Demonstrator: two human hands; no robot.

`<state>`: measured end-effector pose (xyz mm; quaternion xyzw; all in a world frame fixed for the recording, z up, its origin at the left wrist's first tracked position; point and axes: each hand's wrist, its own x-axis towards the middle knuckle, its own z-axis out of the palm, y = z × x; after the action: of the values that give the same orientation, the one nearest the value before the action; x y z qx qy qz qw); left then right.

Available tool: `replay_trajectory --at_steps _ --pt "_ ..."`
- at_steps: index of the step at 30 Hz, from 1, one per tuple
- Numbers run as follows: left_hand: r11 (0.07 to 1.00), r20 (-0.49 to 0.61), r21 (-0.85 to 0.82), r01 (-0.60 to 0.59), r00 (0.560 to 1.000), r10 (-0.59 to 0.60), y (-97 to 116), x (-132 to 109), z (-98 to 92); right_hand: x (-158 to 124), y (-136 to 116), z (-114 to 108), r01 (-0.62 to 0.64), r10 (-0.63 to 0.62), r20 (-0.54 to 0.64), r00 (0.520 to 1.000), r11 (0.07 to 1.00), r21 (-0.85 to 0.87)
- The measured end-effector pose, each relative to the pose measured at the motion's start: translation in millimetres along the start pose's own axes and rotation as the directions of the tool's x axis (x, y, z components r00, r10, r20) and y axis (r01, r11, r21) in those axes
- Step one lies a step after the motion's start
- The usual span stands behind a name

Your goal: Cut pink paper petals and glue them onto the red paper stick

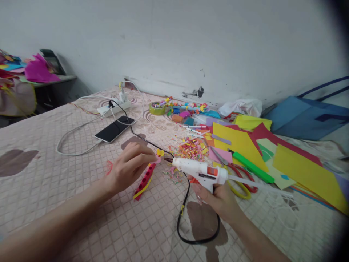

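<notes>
My right hand (215, 200) is wrapped around the handle of a white glue gun (195, 168) with an orange trigger. A clear glue stick (259, 183) sticks out of its back end, and the dark nozzle points left. My left hand (132, 165) is closed, its fingertips pinching the upper end of a red paper strip (144, 182) with dark round spots and a yellow edge. At that end is a small yellow and pink paper piece (160, 153), close to the nozzle. The exact grip is partly hidden by the fingers.
A black cord (178, 227) loops in front of the gun. Right of it lie red scissors (242, 174), a green cutter (253, 167) and yellow sheets (308, 174). Paper scraps (193, 148) lie behind. A phone (114, 130) and power strip (114, 108) are at the back left.
</notes>
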<state>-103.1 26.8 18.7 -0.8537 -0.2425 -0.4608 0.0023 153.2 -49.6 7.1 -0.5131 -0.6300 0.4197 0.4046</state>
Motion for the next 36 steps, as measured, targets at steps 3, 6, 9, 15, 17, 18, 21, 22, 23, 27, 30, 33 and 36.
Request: replay_trajectory --at_steps 3,6,9,15,17,18,21,22,23,27,30,33,36 --pt "0.998 -0.018 -0.050 0.037 0.999 -0.038 1.2 -0.3 1.2 0.0 -1.4 0.9 0.008 -0.008 0.005 1.000 1.000 0.013" --pt "0.988 0.007 -0.115 0.107 0.994 -0.107 1.7 -1.0 2.7 0.1 -1.3 1.2 -0.022 0.021 0.010 1.000 0.999 0.047" --pt "0.960 0.051 -0.170 0.221 0.975 -0.216 0.9 -2.1 3.7 0.4 -0.3 1.1 -0.062 0.061 0.018 0.998 0.995 0.082" --pt "0.981 0.031 -0.107 0.161 0.987 -0.158 -0.4 -2.0 1.9 0.6 -0.1 1.9 -0.079 0.075 0.030 0.997 0.988 0.134" --pt "0.992 0.026 -0.062 0.108 0.994 -0.107 0.2 -2.1 1.7 0.1 -0.6 2.5 -0.077 0.074 0.026 0.997 0.990 0.122" --pt "0.996 0.021 -0.036 0.086 0.996 -0.085 0.4 -2.4 1.9 -0.2 -0.7 2.9 -0.075 0.072 0.025 0.997 0.991 0.114" --pt "1.000 -0.017 -0.004 0.028 0.999 -0.028 0.0 -4.0 3.3 -1.2 -0.4 4.0 -0.061 0.059 0.028 0.998 0.992 0.111" --pt "1.000 -0.030 -0.011 0.010 0.999 -0.011 -0.5 -4.6 3.8 -1.4 0.0 4.3 -0.053 0.050 0.031 0.998 0.992 0.116" --pt "1.000 -0.039 -0.020 -0.006 0.999 0.006 -1.2 -5.2 4.1 -1.4 0.5 4.6 -0.047 0.044 0.032 0.999 0.992 0.117" --pt "0.998 -0.020 -0.031 -0.061 0.998 0.060 -2.6 -5.4 3.0 -0.9 1.5 5.3 -0.019 0.017 0.019 1.000 0.997 0.080" --pt "0.995 0.010 -0.034 -0.089 0.996 0.090 -1.2 -3.9 0.7 -0.6 1.2 5.6 0.000 -0.001 0.015 1.000 0.999 0.041" --pt "0.995 0.015 -0.030 -0.100 0.995 0.101 -0.2 -2.7 -0.8 -0.4 0.7 5.6 0.014 -0.014 0.019 1.000 1.000 0.008" --pt "0.994 0.013 -0.021 -0.107 0.994 0.108 -0.9 -2.5 -0.8 -0.2 -0.7 5.3 0.024 -0.023 0.028 0.999 1.000 -0.016"
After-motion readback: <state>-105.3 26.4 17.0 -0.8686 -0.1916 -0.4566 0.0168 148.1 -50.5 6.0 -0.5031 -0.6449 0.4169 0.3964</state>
